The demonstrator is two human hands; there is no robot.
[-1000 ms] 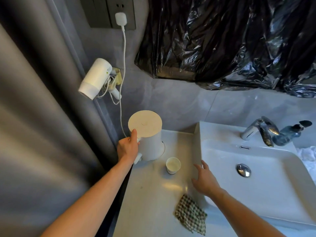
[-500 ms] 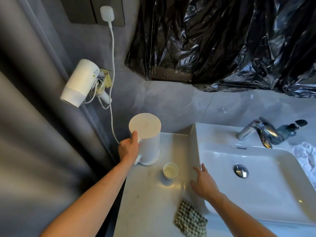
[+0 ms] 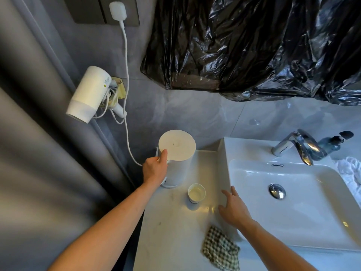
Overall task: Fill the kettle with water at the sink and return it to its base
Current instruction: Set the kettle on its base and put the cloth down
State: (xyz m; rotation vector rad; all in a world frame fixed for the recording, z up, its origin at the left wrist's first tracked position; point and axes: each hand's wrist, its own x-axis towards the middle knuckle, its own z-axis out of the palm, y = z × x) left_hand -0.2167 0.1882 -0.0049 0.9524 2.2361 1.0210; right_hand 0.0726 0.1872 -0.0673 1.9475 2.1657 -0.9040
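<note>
On the pale countertop [image 3: 168, 231] to the left of the sink, a white electric kettle [image 3: 178, 165] stands upright with its flat round lid closed, close to the grey tiled back wall. The left hand [image 3: 155, 169] is wrapped around the kettle's handle on its left side, thumb laid up against the lid's edge; whether the kettle sits on its base cannot be told, since only a thin white rim shows at its foot. A white cord [image 3: 127, 90] runs from a plug [image 3: 117, 9] in the wall socket above down to behind that hand. Just in front of the kettle and to its right stands a small paper cup [image 3: 196, 193], apart from it. The right hand [image 3: 233, 209] hovers with fingers spread and relaxed, holding nothing, by the left outer wall of the white basin [image 3: 304, 227]. A checked cloth [image 3: 220, 248] lies crumpled near the counter's front edge, below that hand. A chrome faucet [image 3: 293, 146] stands at the basin's back, a white hair dryer [image 3: 90, 93] hangs on the wall at left, and black plastic sheeting [image 3: 254, 45] covers the wall above the basin.
</note>
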